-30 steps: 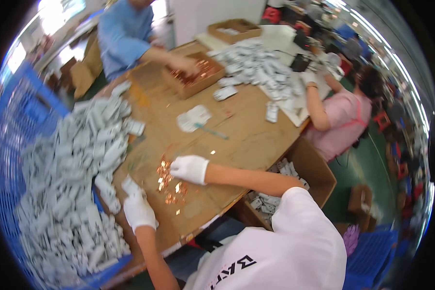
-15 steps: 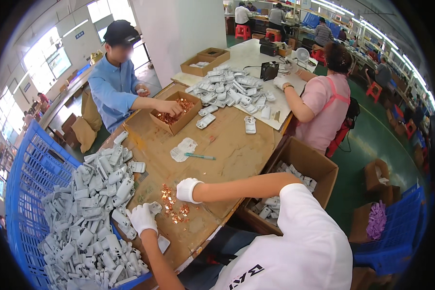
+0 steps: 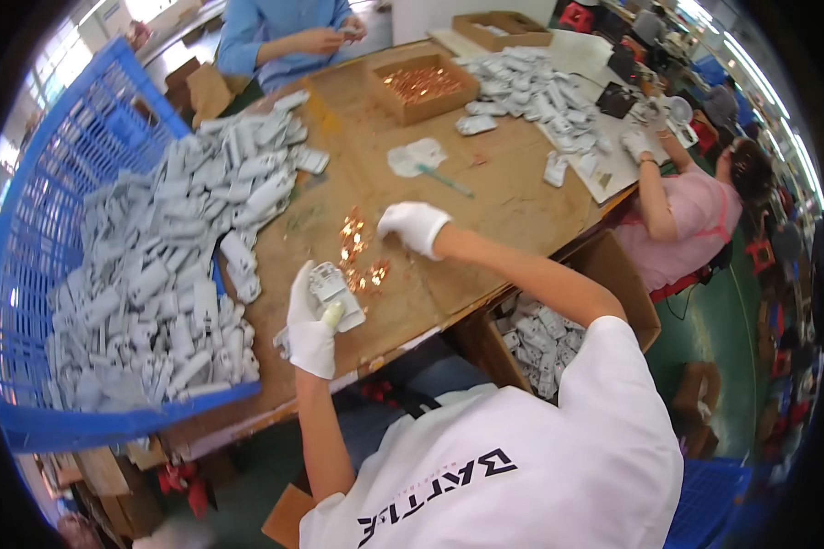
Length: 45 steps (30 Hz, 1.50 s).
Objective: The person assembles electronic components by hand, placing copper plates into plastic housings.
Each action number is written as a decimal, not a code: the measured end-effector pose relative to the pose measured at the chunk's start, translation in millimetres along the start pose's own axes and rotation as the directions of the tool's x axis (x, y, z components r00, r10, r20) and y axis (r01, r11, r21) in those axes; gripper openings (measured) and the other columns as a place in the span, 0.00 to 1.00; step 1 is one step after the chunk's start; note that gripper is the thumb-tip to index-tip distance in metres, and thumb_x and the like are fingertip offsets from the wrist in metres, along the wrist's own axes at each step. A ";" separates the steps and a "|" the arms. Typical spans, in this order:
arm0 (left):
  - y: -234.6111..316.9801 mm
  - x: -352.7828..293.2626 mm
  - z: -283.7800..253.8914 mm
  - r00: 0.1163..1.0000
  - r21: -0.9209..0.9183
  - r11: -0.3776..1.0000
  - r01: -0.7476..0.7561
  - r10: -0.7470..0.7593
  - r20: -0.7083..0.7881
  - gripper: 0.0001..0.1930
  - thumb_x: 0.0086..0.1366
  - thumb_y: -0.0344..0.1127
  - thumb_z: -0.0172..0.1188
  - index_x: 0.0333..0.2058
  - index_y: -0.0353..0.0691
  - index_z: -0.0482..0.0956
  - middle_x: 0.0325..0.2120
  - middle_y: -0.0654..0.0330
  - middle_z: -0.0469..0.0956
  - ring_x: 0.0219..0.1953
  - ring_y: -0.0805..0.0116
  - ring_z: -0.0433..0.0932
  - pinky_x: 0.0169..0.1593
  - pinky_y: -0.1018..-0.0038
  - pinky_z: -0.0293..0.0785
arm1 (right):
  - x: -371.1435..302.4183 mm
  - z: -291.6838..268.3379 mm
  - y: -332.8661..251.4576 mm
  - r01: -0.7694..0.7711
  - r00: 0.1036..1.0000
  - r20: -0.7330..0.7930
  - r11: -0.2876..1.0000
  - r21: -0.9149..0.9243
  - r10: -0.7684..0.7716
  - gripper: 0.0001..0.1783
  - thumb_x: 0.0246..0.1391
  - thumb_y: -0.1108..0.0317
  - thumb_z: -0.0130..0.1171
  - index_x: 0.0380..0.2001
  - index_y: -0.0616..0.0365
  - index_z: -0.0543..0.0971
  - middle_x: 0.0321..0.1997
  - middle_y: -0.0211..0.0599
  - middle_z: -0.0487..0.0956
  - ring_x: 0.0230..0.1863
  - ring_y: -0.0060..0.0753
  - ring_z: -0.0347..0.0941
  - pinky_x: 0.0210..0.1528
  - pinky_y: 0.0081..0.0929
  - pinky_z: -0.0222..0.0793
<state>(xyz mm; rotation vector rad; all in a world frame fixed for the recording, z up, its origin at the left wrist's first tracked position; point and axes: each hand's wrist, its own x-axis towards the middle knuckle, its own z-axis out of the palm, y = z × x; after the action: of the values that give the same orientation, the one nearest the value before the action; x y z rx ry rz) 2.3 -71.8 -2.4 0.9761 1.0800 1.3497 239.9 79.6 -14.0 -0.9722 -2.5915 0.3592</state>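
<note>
My left hand, in a white glove with the thumb's tip pale yellow-green, grips a small white plastic housing above the near edge of the table. Molded details show on the housing's upturned side. Just right of a little heap of shiny copper-coloured metal pieces, my gloved right hand is closed, its fingertips together and pointing left. Whatever may be between those fingertips is too small to make out. Another white housing lies partly hidden beside my left wrist.
On the left, a blue plastic crate overflows with white housings. Beyond my right hand are a pen, a crumpled white paper and a carton of copper pieces. A carton holds housings below my right arm. Two co-workers sit at the table.
My left hand has lifted a white housing, now held upright. My right hand has drawn slightly away from the copper heap. The co-worker in blue has taken a hand out of the carton. The view has shifted.
</note>
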 end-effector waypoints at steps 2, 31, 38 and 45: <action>-8.5 -18.9 -4.0 1.000 -0.038 0.999 -0.005 0.004 -0.016 0.35 0.56 0.22 0.62 0.63 0.35 0.60 0.55 0.55 0.70 0.56 0.66 0.71 0.59 0.70 0.68 | -4.2 2.5 4.4 -0.117 0.989 -0.074 0.985 0.124 0.126 0.13 0.47 0.77 0.57 0.38 0.52 0.78 0.40 0.39 0.78 0.43 0.47 0.75 0.45 0.37 0.72; 0.4 -32.5 21.5 0.920 0.676 0.733 -0.072 0.310 -0.238 0.28 0.54 0.28 0.65 0.55 0.37 0.71 0.49 0.48 0.76 0.53 0.52 0.74 0.56 0.67 0.70 | 18.7 -16.8 -81.2 -0.299 0.948 -0.001 0.897 0.325 0.317 0.07 0.54 0.74 0.55 0.38 0.60 0.75 0.39 0.45 0.78 0.40 0.46 0.76 0.42 0.36 0.72; 6.7 -22.0 33.4 0.881 0.707 0.703 -0.073 0.378 -0.285 0.29 0.51 0.26 0.65 0.55 0.41 0.71 0.46 0.53 0.77 0.48 0.54 0.77 0.50 0.66 0.73 | -4.2 17.5 -151.1 -0.050 0.920 -0.336 0.911 0.410 0.202 0.10 0.46 0.79 0.62 0.34 0.59 0.77 0.36 0.40 0.73 0.39 0.42 0.72 0.43 0.31 0.70; 15.7 -47.5 40.7 0.872 0.780 0.622 -0.073 0.419 -0.253 0.27 0.49 0.27 0.66 0.51 0.42 0.73 0.41 0.53 0.76 0.44 0.53 0.77 0.48 0.65 0.73 | -17.5 14.3 -161.4 -0.064 0.923 -0.268 0.800 0.597 0.275 0.09 0.46 0.75 0.62 0.33 0.58 0.76 0.37 0.43 0.73 0.41 0.48 0.71 0.45 0.37 0.68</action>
<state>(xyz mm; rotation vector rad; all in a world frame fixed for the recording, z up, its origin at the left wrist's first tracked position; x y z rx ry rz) 40.8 -116.2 24.2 1.5364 2.0023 1.3754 152.4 -52.0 25.7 -0.9354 -1.8926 0.8844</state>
